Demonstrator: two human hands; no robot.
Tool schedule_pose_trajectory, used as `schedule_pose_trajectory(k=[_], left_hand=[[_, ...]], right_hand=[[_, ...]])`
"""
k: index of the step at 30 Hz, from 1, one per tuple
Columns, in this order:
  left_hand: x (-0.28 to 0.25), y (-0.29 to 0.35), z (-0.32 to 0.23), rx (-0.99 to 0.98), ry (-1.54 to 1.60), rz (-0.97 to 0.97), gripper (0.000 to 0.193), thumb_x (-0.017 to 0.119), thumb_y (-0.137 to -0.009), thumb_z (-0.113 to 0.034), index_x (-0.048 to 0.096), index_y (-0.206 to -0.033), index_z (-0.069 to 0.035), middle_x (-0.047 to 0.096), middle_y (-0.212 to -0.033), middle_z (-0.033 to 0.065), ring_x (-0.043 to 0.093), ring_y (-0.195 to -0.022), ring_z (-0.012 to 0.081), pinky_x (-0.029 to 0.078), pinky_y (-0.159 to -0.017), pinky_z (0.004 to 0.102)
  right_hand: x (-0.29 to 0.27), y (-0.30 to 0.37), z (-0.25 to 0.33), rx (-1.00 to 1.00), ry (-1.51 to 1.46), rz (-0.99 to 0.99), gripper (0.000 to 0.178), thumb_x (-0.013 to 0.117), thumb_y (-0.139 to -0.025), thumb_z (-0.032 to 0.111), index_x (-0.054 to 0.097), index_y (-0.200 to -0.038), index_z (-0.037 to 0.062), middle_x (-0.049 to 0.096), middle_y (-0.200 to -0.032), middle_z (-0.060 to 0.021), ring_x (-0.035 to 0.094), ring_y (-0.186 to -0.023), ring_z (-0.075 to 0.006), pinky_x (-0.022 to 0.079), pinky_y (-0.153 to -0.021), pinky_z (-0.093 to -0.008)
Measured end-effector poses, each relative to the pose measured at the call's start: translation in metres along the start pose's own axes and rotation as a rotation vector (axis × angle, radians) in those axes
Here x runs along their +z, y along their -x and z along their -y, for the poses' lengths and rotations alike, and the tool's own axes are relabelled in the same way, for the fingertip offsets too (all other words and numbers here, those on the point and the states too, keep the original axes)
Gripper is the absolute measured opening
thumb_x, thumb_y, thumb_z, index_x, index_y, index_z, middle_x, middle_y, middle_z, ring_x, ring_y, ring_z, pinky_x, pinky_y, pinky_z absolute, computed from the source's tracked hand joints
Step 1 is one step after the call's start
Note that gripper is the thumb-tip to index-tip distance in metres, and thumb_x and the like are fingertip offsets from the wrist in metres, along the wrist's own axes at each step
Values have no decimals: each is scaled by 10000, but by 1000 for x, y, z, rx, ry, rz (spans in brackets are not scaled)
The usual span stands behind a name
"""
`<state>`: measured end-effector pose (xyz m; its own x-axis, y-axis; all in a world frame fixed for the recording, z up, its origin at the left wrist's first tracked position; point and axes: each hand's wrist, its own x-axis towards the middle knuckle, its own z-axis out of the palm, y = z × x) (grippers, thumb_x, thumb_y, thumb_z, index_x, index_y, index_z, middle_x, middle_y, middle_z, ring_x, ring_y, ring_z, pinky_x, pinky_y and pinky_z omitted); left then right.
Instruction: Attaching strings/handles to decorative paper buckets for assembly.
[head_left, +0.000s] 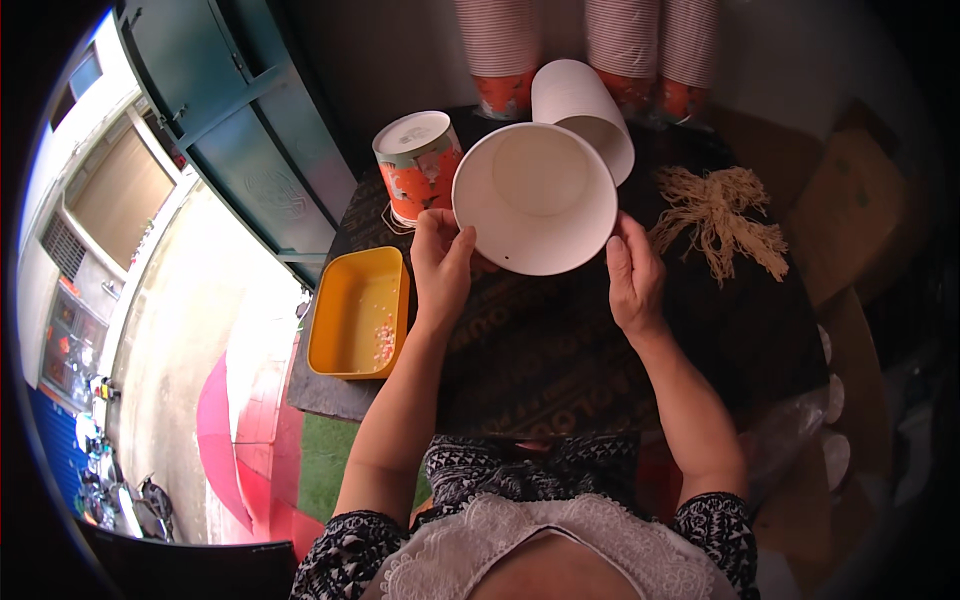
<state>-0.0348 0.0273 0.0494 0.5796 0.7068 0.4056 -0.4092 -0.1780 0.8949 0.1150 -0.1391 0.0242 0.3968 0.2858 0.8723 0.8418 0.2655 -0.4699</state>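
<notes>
At opposite edges, fingers (463,246) hold a tub (535,200) over the tabletop (560,350).

A tray (345,310) (bits (385,342) inside) lies left of the cup (535,205), a string bundle (722,212) right, stacked cups (500,40) behind.

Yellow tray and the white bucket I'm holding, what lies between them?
In the head view, your left hand lies between the yellow tray and the white bucket, holding the bucket's left side.
</notes>
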Motion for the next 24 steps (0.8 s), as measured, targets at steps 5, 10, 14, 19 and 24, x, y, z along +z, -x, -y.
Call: schedule_pose_trajectory(k=[5, 10, 14, 19, 24], left_hand=[[2, 1, 3, 72, 14, 6, 135, 522, -923, 3, 422, -1013, -10, 587, -902, 92, 642, -689, 152, 560, -549, 255], [8, 8, 8, 158, -187, -105, 126, 544, -905, 9, 439, -975, 3, 585, -957, 81, 627, -709, 125, 540, -592, 230], [17, 19, 20, 260, -528, -60, 227, 646, -786, 4, 454, -906, -3, 613, -1010, 165, 644, -744, 162, 514, -626, 284], [42, 42, 22, 470, -829, 163, 193, 634, -785, -16, 446, -826, -9, 449, -1303, 362, 643, -861, 466, 533, -595, 418], [50, 51, 19, 501, -1029, 339, 253, 684, -726, -77, 453, -802, -11, 433, -1339, 332, 647, -676, 401, 524, -508, 419]], right_hand=[[-3, 4, -4, 273, 46, 55, 237, 507, -984, 190, 596, -921, -20, 563, -657, -69, 524, -577, -150, 429, -540, -289], [-4, 3, 4, 213, 97, 61, 357, 515, -988, 204, 533, -697, -4, 481, -534, -30, 447, -480, -97, 362, -459, -272], [-3, 4, 15, 638, -445, 148, 462, 424, -1019, 370, 614, -830, -7, 573, -682, -35, 513, -604, -87, 415, -560, -228], [-7, -2, -13, 869, -935, 37, 736, 289, -940, 674, 617, -1045, 24, 666, -841, -79, 601, -702, -153, 463, -631, -277], [-21, -15, -20, 963, -979, -224, 432, 473, -949, 441, 622, -1015, 42, 643, -805, -59, 587, -712, -161, 459, -634, -304]])
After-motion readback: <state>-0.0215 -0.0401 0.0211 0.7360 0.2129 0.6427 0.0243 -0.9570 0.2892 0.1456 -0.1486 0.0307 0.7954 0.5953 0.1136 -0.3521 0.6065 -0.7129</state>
